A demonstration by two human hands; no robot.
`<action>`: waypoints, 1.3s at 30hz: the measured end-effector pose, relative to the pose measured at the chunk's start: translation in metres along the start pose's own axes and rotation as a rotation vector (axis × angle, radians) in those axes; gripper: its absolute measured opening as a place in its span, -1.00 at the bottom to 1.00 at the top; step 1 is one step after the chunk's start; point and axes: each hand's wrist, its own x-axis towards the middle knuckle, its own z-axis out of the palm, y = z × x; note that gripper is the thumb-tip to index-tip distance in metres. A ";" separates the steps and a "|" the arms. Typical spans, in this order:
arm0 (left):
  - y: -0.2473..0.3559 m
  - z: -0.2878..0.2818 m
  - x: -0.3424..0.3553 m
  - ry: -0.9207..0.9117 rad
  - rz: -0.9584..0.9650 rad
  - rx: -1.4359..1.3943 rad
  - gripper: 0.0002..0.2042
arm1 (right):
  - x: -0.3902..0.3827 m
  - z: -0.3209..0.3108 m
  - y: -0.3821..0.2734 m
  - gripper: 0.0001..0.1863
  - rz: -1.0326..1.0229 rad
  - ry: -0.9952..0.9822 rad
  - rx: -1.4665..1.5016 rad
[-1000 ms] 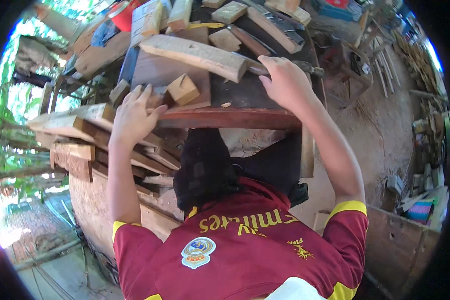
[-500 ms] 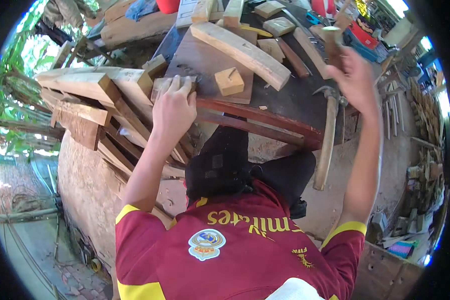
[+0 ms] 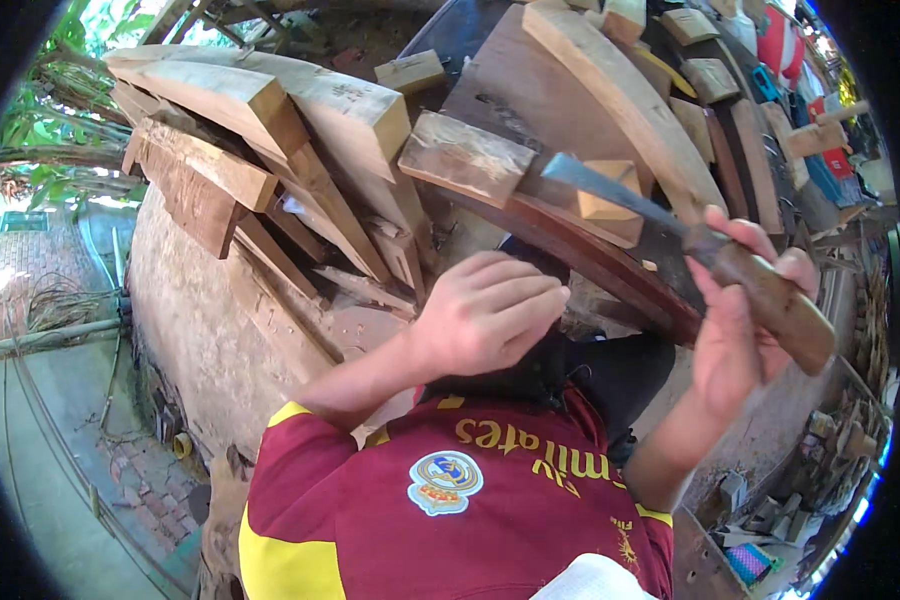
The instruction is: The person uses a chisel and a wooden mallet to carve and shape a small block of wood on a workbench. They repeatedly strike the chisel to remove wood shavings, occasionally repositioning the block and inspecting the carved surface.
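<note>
My right hand [image 3: 735, 320] is wrapped round the brown wooden handle of a chisel [image 3: 770, 295]. Its metal blade points left over the workbench and crosses in front of a small pale wood block [image 3: 602, 205]. Just beyond my left hand [image 3: 490, 310], a flat wood block [image 3: 467, 157] with a rough, chipped top lies at the bench's edge. That hand is held over my lap, apart from the block, its fingers curled together. I see nothing in it, though its palm is hidden.
Long shaped timbers [image 3: 350, 110] lean together at the left of the bench. A curved wood piece [image 3: 620, 95] lies across a brown board [image 3: 510, 75]. Further right are several offcuts [image 3: 710, 80] and wood strips. A dark red rail [image 3: 610, 265] runs along the bench's near edge.
My left hand has come off the flat block and drawn back toward me. My right hand has lowered, bringing the chisel across the bench. The view has shifted, and the hammer no longer shows.
</note>
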 end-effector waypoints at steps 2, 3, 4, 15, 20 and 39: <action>-0.003 -0.004 -0.003 -0.004 -0.043 -0.014 -0.78 | 0.000 0.010 0.025 -0.56 0.053 -0.055 0.104; -0.004 -0.005 -0.004 -0.007 -0.064 -0.022 -0.77 | 0.000 0.014 0.035 -0.54 0.094 -0.047 0.124; -0.008 -0.006 -0.004 0.020 -0.058 -0.046 -0.73 | 0.000 0.019 0.043 -0.51 0.127 -0.040 0.135; -0.009 0.002 0.042 0.326 0.050 -0.055 -0.68 | -0.002 0.025 0.081 -0.52 0.245 -0.055 0.268; 0.000 0.021 0.083 0.151 -0.059 0.032 -0.49 | -0.006 0.063 0.028 0.00 0.489 0.306 -0.146; -0.009 0.030 0.114 0.024 -0.098 0.075 -0.74 | 0.053 -0.036 0.078 -0.41 0.049 -0.030 -1.194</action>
